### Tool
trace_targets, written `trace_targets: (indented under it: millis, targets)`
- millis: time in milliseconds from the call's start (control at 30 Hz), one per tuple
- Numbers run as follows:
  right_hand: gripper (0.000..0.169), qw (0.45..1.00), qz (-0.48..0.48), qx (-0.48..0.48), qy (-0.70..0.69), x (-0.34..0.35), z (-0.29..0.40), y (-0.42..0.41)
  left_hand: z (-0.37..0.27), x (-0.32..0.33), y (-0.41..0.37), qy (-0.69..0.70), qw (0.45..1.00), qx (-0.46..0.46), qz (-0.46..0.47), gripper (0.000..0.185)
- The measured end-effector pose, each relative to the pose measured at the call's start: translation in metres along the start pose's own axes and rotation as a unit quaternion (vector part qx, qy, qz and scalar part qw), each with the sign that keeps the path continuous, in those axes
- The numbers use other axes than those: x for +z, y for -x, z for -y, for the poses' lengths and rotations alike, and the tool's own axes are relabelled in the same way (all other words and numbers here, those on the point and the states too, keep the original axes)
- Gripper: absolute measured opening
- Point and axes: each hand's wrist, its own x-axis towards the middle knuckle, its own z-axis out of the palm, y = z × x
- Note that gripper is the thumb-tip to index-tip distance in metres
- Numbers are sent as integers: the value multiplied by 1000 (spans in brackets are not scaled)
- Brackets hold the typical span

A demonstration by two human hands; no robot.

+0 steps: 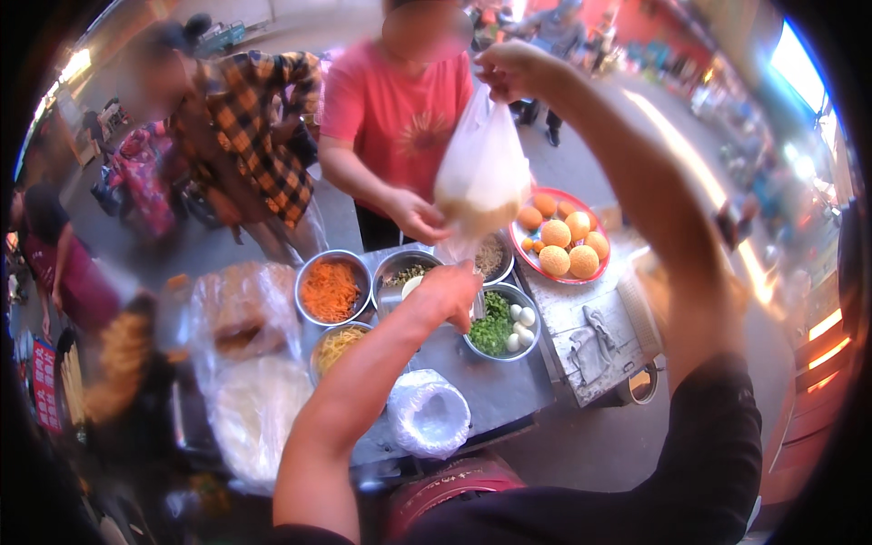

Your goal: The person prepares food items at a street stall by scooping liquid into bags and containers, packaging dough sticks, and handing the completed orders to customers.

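My right hand (512, 68) is raised at upper centre and grips the gathered top of a white plastic bag (480, 163), which hangs with pale brown contents at its bottom. My left hand (453, 294) reaches over the metal bowls, its fingers curled on a piece of clear plastic (458, 251); its exact shape is hard to see. A bowl of chopped green herbs (489, 332) and peeled white eggs (523, 327) lies just right of that hand. Across the table, another person's hand (417, 216) is held open beside the hanging bag, apparently not gripping it.
Bowls of shredded carrot (330, 291), yellow shreds (340, 346) and a dark chopped filling (407, 274) stand nearby. A red-rimmed tray (521, 253) carries sesame balls. Plastic-wrapped flatbreads (259, 402), a plastic-lined round container (436, 415) and a grey cloth (591, 344) lie around. People stand opposite.
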Motion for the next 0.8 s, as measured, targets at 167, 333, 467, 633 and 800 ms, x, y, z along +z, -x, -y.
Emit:
trace_targets:
  millis: [167, 333, 467, 633, 800]
  targets:
    - [11, 999, 26, -22, -13, 11, -17, -14, 2, 22, -7, 75, 993, 56, -72, 61]
    - [10, 996, 55, -33, -64, -2, -60, 6, 19, -12, 27, 88, 989, -6, -120, 67]
    - [7, 988, 73, -63, -123, -26, -84, 25, 36, -23, 49, 40, 985, -89, -139, 66]
    - [9, 965, 98, -142, -195, -53, -92, 46, 55, -31, 57, 34, 990, -76, -114, 63]
    - [5, 964, 69, -179, -185, -62, -89, 78, 47, -16, 48, 38, 985, -67, -157, 54]
